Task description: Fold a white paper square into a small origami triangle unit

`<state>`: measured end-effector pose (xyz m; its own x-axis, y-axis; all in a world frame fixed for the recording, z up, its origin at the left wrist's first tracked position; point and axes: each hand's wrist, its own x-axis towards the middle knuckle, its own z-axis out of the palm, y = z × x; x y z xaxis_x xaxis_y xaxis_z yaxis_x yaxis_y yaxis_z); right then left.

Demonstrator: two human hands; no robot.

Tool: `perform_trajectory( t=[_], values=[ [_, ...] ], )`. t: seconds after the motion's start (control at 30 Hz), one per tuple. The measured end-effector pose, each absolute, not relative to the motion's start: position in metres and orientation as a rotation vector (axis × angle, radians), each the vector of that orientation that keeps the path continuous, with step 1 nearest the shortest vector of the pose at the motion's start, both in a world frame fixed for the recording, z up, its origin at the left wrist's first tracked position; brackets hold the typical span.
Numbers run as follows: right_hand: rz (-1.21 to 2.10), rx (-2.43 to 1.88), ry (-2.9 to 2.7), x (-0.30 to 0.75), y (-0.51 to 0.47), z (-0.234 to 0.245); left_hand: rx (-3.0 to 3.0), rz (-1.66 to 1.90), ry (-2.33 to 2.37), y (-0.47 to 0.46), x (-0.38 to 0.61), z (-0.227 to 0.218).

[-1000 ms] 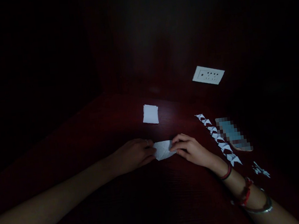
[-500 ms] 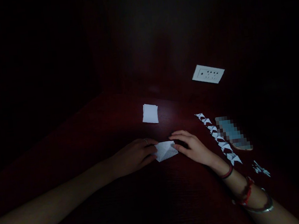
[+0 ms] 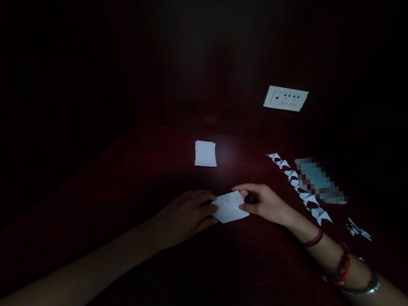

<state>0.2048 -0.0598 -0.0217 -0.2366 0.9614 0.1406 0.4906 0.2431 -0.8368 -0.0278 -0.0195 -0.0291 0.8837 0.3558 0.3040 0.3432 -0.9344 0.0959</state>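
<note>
A small squarish sheet of paper (image 3: 230, 207) with faint lines of print lies between my hands, low over the dark red table. My left hand (image 3: 191, 214), a ring on one finger, holds its left edge with fairly straight fingers. At the right edge, my right hand (image 3: 262, 201) pinches the sheet with the thumb in front and the curled fingers behind. Beyond them lies a small stack of white paper squares (image 3: 205, 154). To the right of my right hand runs a slanting row of several folded white paper pieces (image 3: 292, 179).
Beside the folded row lies a long object (image 3: 319, 180) with a blurred-out surface. Nearer on the right is a little pile of white paper scraps (image 3: 358, 230). A white power socket (image 3: 285, 98) sits on the back wall. The room's edges are very dark.
The crease across the sheet has given way to a flatter, more even face, turned slightly. My right fingers have curled from lying stretched out to pinching its right edge.
</note>
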Motion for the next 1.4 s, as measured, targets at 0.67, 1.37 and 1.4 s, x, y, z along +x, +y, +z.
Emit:
perform_trajectory(
  t=[0.67, 1.37, 1.4],
  values=[
    [0.466, -1.03, -2.526, 0.199, -0.076, -0.004, 2.974, 0.436, 0.597, -0.017, -0.026, -0.029],
    [0.185, -1.208, -2.821, 0.208, -0.083, 0.016, 3.081, 0.331, 0.715, -0.022, -0.023, -0.028],
    [0.196, -1.219, -2.828, 0.209, -0.084, 0.017, 3.078, 0.325, 0.719, -0.022, -0.023, -0.028]
  ],
)
